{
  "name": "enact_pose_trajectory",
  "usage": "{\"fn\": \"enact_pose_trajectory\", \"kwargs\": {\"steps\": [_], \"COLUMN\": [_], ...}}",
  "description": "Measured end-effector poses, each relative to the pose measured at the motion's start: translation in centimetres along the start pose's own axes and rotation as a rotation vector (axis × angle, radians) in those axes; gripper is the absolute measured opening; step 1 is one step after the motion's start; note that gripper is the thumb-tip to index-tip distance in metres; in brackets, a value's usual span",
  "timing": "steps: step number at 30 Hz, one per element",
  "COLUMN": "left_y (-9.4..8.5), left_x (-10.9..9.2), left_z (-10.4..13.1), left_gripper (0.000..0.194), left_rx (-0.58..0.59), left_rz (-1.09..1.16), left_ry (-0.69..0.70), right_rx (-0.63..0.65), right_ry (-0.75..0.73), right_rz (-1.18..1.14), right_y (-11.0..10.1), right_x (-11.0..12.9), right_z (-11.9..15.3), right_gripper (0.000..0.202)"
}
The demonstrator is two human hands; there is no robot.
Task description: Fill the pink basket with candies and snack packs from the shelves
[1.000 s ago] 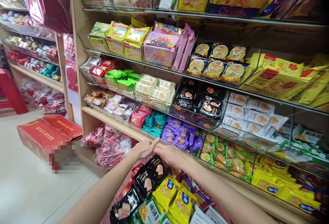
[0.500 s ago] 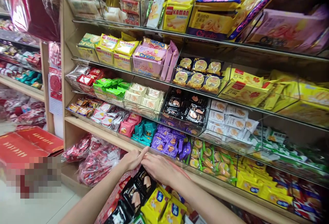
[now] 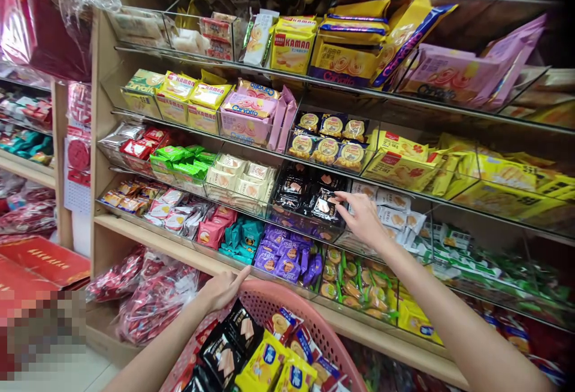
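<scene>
My left hand (image 3: 224, 289) is closed on the rim of a pink perforated basket (image 3: 309, 311), its index finger lying along the edge. Inside the basket are black packets (image 3: 227, 353), yellow packets (image 3: 265, 359) and red-and-blue packets. My right hand (image 3: 359, 215) reaches up to the shelf, its fingertips at a black snack packet (image 3: 326, 205) in a clear bin. Whether those fingers pinch the packet is too small to tell. White packets (image 3: 395, 212) lie in the bin behind and right of this hand; purple packets (image 3: 283, 254) sit in the row below.
Tiered shelves with clear bin fronts (image 3: 242, 203) cross the view. A wooden ledge (image 3: 171, 248) runs beneath them. Bagged red goods (image 3: 157, 302) lie below at left, beside a red box (image 3: 40, 260). Wrapped goods hang at upper left.
My right hand has left the basket rim and moved up and right to the black packets. The basket rim now shows. The view has shifted slightly, with the shelves lower and further left.
</scene>
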State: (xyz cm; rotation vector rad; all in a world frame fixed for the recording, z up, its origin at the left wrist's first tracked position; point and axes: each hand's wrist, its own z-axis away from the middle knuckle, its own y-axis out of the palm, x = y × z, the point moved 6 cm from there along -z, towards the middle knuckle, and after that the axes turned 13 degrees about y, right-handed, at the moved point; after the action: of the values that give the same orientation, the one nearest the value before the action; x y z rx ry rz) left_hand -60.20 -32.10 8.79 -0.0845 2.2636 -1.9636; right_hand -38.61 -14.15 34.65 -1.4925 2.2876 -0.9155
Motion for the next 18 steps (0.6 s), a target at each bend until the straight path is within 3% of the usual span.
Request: {"fn": "enact_pose_trajectory", "kwargs": {"steps": [4,7,18], "left_y": [-0.1,-0.2,-0.9], "left_x": [-0.1,-0.2,-0.8], "left_z": [0.1,0.2,0.3], "left_gripper": [0.051,0.052,0.051], "left_rx": [0.006,0.02,0.031], "left_rz": [-0.032,-0.057,-0.112], "left_ry": [0.003,0.01,0.025], "right_rx": [0.133,0.138,0.156], "right_ry": [-0.095,-0.148,-0.105], "right_rz": [0.131,0.166,0.09], "right_y": [1.4,1.4,0.8], "right_x": [-1.4,-1.5,-1.2], "right_z": [0.0,0.5,0.2], "right_gripper": [0.039,0.04,0.038]}}
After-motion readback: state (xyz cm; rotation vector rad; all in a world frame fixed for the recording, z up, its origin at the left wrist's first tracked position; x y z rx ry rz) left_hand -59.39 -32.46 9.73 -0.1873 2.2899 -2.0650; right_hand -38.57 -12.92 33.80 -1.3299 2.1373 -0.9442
